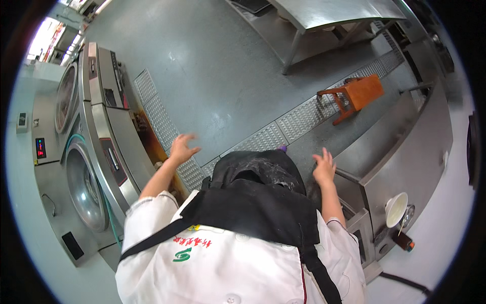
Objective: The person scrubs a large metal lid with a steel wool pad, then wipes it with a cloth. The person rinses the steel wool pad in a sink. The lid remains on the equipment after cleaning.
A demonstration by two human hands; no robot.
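Note:
My left hand hangs in the air in front of me at the left, fingers apart and slightly blurred, with nothing in it. The nearest thing to it is the steel appliance with dark panels along the left side. On the other side my right hand is also empty, its fingers spread and pointing forward. It is near the end of a steel counter. Between both hands a black apron with whitish smears covers the front of my white shirt.
An orange wooden stool is on the floor ahead to the right. Beyond it stands a steel table. Perforated metal drain covers cross the grey floor. A white bowl and a dark container are at the right.

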